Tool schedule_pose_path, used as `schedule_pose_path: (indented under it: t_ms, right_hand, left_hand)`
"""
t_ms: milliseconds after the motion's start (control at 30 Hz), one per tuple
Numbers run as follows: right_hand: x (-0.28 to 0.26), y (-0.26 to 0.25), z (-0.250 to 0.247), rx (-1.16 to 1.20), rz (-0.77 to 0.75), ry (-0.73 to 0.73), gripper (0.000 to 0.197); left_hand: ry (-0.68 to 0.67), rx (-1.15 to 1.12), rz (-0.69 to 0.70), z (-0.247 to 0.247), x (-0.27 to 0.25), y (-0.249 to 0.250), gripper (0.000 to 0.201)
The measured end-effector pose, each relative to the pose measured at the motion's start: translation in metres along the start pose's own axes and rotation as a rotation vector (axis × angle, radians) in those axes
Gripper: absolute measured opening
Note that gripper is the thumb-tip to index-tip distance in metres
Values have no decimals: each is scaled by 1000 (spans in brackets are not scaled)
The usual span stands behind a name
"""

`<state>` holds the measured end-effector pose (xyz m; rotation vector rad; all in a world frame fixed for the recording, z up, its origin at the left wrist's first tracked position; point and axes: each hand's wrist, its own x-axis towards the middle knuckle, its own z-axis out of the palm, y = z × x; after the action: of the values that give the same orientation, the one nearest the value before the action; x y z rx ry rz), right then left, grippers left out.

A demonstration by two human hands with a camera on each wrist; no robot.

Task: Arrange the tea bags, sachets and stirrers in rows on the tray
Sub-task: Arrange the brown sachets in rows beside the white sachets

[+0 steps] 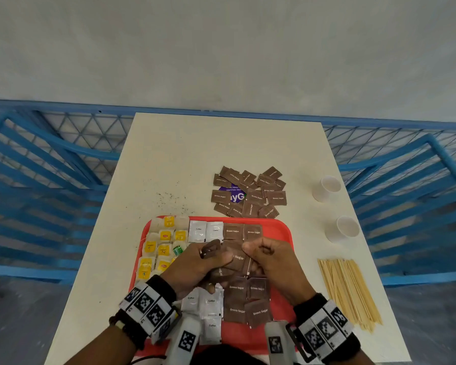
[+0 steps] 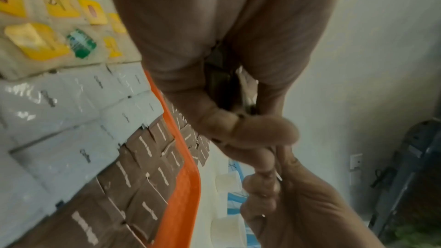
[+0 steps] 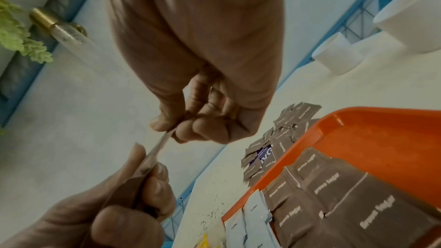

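Over the red tray [image 1: 281, 225], both hands meet on brown sugar sachets. My left hand [image 1: 195, 264] grips a small stack of them [image 3: 124, 191]. My right hand [image 1: 271, 259] pinches the edge of one sachet [image 1: 238, 258] from that stack; the sachet is seen edge-on [image 3: 160, 143] in the right wrist view. On the tray lie yellow-tagged tea bags [image 1: 163, 241] at the left, white coffee sachets [image 1: 206, 230] in the middle, and brown sugar sachets [image 1: 245, 299] in rows to their right. The wooden stirrers [image 1: 350, 291] lie in a bundle on the table, right of the tray.
A loose pile of brown sugar sachets [image 1: 250, 193] lies on a purple card behind the tray. Two white paper cups [image 1: 327, 187] [image 1: 344, 229] stand at the right. Dark crumbs [image 1: 171, 200] speckle the table behind the tea bags. Blue railings surround the table.
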<state>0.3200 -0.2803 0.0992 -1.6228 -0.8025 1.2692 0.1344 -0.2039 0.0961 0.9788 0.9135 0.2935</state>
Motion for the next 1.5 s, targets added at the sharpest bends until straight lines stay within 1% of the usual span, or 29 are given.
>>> schedule_pose_path:
  t_ms: [67,133,200,300,367,467,567,667,733,767,900,1067,1233,1300,1333,1367,1433,1467,1500]
  right_hand:
    - [-1,3,-3,46,28,-69,11]
    - [-3,5,-5,21,46,-163,17]
    - [-5,6,-5,-32,45,-191,24]
    - [-3,7,-10,-80,24,-202,27]
    - [-2,8,-14,-212,-30,-219,22]
    - [2,13,-13,-397,-80,-231,10]
    - [5,26,-15,-547,-70,-252,8]
    - [1,43,-14,-781,-86,-383,11]
    - [-6,60,-7,-808,-62,-465,21]
    - [-9,68,-4,-805,-54,-483,23]
    - [-13,90,7,-838,-9,-490,16]
    - [-11,104,12,-894,40,-450,16]
    - [-8,112,15,-988,48,-433,7]
    - [-9,113,17,-1010,83,-413,20]
    - [-10,115,18,-1017,104,-399,27]
    - [-11,116,17,-1017,110,-380,26]
    - [-12,115,12,-1016,82,-306,13]
    - [-12,112,7,-1002,59,-249,13]
    - [-12,108,-2,-1002,50,-197,16]
  left_hand:
    - [23,11,14,-1,0,-3,28]
    - [67,7,30,-1,0,-7,29]
    - [87,28,31,-1,-1,-10,29]
    - [72,83,24,-4,-3,-14,22]
    - [49,125,24,-4,-5,-16,18]
    - [8,181,19,-1,-10,-23,6]
    - [30,234,-2,-5,-14,-36,12]
    - [114,253,-64,-18,-20,-50,22]
    - [153,228,-101,-28,-24,-57,20]
    - [159,213,-113,-31,-26,-61,19]
    - [166,178,-146,-39,-32,-70,20]
    - [168,151,-163,-36,-32,-69,20]
    - [159,156,-156,-35,-31,-66,31]
    - [163,154,-155,-34,-31,-65,31]
    - [162,158,-160,-33,-31,-65,31]
    - [156,166,-165,-33,-31,-64,32]
    - [127,193,-174,-33,-30,-64,32]
    - [112,211,-179,-33,-30,-64,31]
    - [100,229,-184,-33,-30,-64,31]
